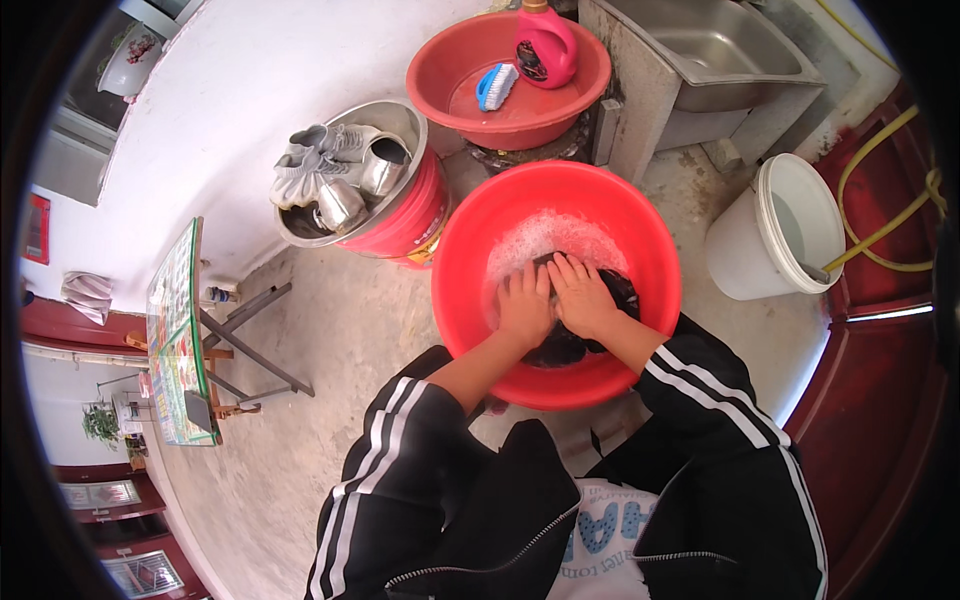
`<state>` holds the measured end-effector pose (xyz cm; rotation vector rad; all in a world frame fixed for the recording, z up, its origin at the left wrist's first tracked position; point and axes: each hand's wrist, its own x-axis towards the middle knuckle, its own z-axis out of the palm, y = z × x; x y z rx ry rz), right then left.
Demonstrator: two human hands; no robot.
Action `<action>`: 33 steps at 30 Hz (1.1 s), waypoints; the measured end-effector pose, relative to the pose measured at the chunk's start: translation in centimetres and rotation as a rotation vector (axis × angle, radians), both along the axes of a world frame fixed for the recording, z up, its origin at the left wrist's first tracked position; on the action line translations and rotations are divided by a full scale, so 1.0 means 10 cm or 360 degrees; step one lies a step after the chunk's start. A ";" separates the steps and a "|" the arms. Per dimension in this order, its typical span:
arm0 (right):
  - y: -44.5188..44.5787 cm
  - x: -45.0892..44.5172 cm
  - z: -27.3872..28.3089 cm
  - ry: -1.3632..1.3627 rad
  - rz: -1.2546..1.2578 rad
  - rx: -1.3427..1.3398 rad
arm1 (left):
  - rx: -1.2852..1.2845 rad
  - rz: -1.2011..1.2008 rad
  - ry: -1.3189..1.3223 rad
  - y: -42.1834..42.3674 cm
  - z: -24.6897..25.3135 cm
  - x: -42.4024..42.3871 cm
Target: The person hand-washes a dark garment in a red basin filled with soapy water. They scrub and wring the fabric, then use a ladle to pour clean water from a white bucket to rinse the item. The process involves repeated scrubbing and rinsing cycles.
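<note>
A red plastic basin (469, 247) stands before me with foamy water (536, 229) and a dark wet cloth (559, 349) in it. My left hand (526, 300) lies palm down on the cloth, left of centre. Close beside it, my right hand (581, 292) presses on the same cloth, its fingers spread a little. The fingertips of both hands point to the far side of the basin, near the foam. Neither hand visibly grips the cloth. Part of the cloth is hidden under my hands.
Behind stands a duller red basin (435, 82) with a blue scrub brush (496, 86) and a pink detergent bottle (551, 49). Shoes (315, 161) fill a metal basin (418, 135) at the left. A white bucket (739, 240) with a yellow hose (885, 229), a steel sink (712, 37) and a folding table (176, 337) surround me.
</note>
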<state>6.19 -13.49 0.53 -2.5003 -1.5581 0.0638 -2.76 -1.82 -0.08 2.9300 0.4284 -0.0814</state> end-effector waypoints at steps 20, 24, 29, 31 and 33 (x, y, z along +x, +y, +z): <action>0.79 0.85 -0.30 0.0449 -0.0601 0.0185 | -0.0294 0.0344 0.0030 0.61 -0.18 0.92; 0.76 0.81 0.31 0.0990 -0.0615 0.0122 | -0.1106 0.0816 -0.0073 1.11 -0.64 0.79; 0.23 0.61 0.47 0.0897 -0.0409 0.0250 | -0.1237 0.0428 0.0009 0.65 0.01 0.58; -0.01 0.39 0.65 0.0587 -0.0175 0.0161 | -0.0699 0.0105 0.0055 0.37 0.19 0.36; -0.22 0.25 0.64 0.0439 0.0025 0.0050 | -0.0394 -0.0082 -0.0182 0.07 0.38 0.07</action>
